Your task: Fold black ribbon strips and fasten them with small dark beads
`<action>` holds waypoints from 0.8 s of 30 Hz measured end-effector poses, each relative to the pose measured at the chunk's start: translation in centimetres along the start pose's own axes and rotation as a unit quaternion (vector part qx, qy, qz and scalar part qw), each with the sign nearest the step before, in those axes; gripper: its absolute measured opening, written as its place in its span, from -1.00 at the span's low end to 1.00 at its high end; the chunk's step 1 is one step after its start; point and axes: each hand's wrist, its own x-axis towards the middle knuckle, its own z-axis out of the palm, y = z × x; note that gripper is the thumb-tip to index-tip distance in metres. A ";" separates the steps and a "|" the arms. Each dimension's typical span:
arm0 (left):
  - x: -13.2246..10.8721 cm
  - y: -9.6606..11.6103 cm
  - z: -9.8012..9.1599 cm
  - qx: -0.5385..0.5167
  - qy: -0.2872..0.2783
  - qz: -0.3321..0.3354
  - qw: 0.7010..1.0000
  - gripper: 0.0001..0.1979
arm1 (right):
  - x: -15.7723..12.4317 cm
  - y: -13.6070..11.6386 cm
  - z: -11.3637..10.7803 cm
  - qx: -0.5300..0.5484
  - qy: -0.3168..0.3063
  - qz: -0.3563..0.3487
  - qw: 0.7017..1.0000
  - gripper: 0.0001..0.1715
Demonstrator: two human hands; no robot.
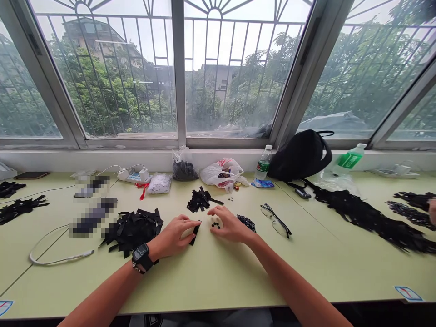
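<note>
My left hand (173, 236), with a black watch on the wrist, grips a short black strip (195, 234) between forefinger and thumb against the table. My right hand (230, 225) is open, thumb and fingers apart around several small black round pieces (215, 225) on the tabletop. Beside that hand, partly hidden by it, is a heap of shiny black small pieces (247, 222). To the left of my left hand lies a large pile of black strips (136, 229). A smaller bunch of black strips (200, 200) lies beyond both hands.
Eyeglasses (276, 221) lie to the right. A white cable (61, 260) curls at left. Along the window stand plastic bags (223, 174), a water bottle (263, 162) and a black backpack (299, 156). Long black strips (371, 218) spread rightward, near another person's hand (432, 211).
</note>
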 end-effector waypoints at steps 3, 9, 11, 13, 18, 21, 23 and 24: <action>0.0 0.2 -0.1 -0.006 0.006 -0.003 1.000 -0.53 | -0.1 0.4 -0.6 0.018 -0.012 0.018 1.000 -0.45; 0.0 0.2 -0.2 0.003 0.005 -0.007 1.000 -0.58 | 0.0 1.1 -0.9 -0.022 0.019 0.086 0.996 -0.64; 0.0 0.1 -0.2 0.008 0.003 -0.006 1.000 -0.59 | 0.1 1.3 -1.1 -0.014 0.018 0.095 0.995 -0.67; 0.0 0.1 -0.2 0.010 0.001 -0.007 1.000 -0.61 | 0.2 1.7 -1.4 -0.008 0.024 0.099 0.995 -0.68; 0.1 0.2 -0.4 0.019 -0.005 -0.002 1.000 -0.65 | 0.3 2.8 -2.4 -0.017 0.065 0.111 0.992 -0.63; 0.1 0.2 -0.4 0.027 -0.013 -0.003 1.000 -0.64 | 0.1 3.2 -2.9 -0.061 0.075 0.121 0.988 -0.62; 0.1 0.0 -0.3 0.029 -0.014 -0.005 0.999 -0.64 | 0.0 3.2 -2.8 -0.116 0.072 0.127 0.983 -0.70; 0.1 0.0 -0.2 0.029 -0.013 -0.005 0.999 -0.64 | 0.0 3.0 -2.6 -0.142 0.072 0.125 0.979 -0.74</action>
